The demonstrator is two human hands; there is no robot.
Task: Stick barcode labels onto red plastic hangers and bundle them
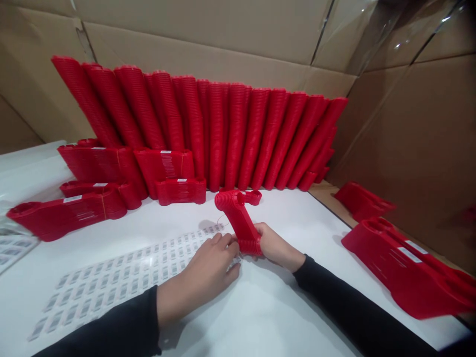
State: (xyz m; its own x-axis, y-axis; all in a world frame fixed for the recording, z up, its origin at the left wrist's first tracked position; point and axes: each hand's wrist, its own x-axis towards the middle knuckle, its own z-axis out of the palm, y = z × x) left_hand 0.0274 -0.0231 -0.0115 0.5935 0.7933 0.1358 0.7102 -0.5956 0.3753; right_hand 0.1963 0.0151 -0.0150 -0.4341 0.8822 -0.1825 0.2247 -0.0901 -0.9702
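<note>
My right hand [275, 246] is closed around the near end of a short stack of red plastic pieces [241, 225], which is tilted above the white table. My left hand [210, 267] is at the stack's lower left side, fingers curled inward. What its fingertips pinch, if anything, is too small to make out. A thin loop, like a rubber band [222, 218], shows just left of the stack. Under and beside my left hand lies a sheet of printed labels [122, 277]. Behind the held stack is a single red piece [253, 198].
Tall columns of stacked red pieces [223, 134] lean against a cardboard wall [204, 44]. Labelled, banded bundles stand at the left [74, 210], with another large red bundle [405, 265] at the right table edge. More label sheets [15, 248] lie far left.
</note>
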